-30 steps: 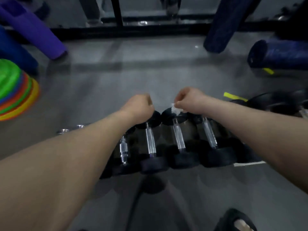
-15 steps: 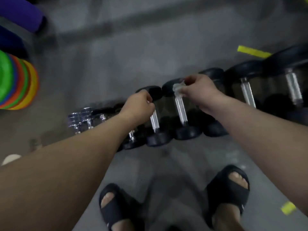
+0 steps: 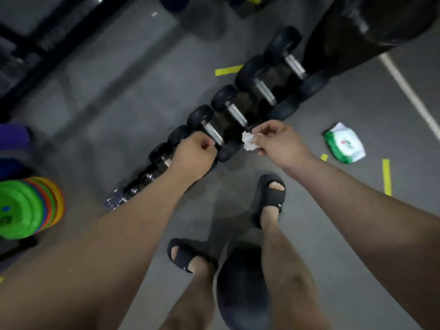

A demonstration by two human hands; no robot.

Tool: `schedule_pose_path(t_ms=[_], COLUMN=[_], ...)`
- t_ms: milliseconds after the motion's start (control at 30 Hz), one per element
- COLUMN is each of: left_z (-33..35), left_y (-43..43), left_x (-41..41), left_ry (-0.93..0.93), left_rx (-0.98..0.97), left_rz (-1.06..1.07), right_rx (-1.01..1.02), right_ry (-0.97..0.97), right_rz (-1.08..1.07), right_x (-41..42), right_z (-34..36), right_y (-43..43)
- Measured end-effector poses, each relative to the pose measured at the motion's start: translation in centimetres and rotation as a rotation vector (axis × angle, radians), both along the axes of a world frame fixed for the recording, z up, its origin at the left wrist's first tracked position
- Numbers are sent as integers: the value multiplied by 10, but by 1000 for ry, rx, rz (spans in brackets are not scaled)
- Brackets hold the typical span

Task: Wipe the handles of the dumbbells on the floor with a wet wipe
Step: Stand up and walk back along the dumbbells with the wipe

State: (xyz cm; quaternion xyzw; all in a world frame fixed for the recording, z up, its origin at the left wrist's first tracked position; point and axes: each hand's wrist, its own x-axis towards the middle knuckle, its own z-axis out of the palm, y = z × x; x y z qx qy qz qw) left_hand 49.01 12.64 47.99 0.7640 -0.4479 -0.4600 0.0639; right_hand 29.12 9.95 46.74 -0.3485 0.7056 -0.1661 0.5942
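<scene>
Since half a second ago the crumpled white wet wipe (image 3: 248,140) has come off the chrome handle. At far left sits a stack of bright green, orange and yellow plastic discs (image 3: 26,208). A row of black rubber dumbbells with chrome handles (image 3: 234,114) runs across the grey floor (image 3: 119,115). The left hand (image 3: 194,153) is clenched over one; whether it grasps anything, I cannot tell. The right hand (image 3: 278,141) pinches the wipe just beside the dumbbells' near ends. Farther right lies a green-and-white soft wipe pack (image 3: 344,142), its contents hidden, with yellow tape strips (image 3: 387,177) near.
</scene>
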Motion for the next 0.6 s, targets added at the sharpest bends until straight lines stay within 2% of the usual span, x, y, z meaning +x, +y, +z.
schedule_pose_path(t_ms=[100,200,267,433,600], left_z=[46,78,95,120,109], left_y=[-41,-82,-107,-167,-223], left_x=[-62,-122,-162,-251,-314], left_ry=[122,312,374,258,285], left_rx=[-43,-51,-46,-117,-49], left_rz=[-86,-273,-346,-374,-195], right_rx=[-5,1,-9,-24,-7], right_ry=[-38,-154,-209,-283,-246], right_rz=[-94,-199,-261,-431,-516], right_x=[-50,-94,-126,-211,-278], right_z=[48,81,97,122,116], right_y=[-18,-44,-61,-107,-148])
